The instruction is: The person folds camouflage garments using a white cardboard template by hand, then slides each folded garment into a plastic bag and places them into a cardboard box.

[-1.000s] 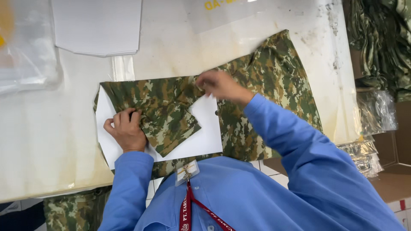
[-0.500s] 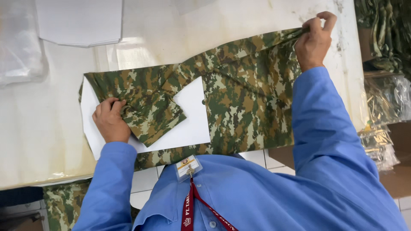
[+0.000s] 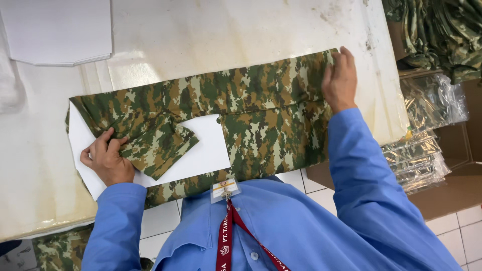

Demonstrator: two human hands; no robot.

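Camouflage garment (image 3: 261,115) lies across the worktop (image 3: 211,40); left hand (image 3: 106,159) pins its folded sleeve, fingers together; right hand (image 3: 340,80) presses its far end, fingers flat.

White table (image 3: 211,45) under camouflage garment (image 3: 261,110)

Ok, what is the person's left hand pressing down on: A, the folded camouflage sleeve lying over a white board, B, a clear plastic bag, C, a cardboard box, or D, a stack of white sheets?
A: the left hand lies flat on the folded sleeve of the camouflage garment, over the white board.
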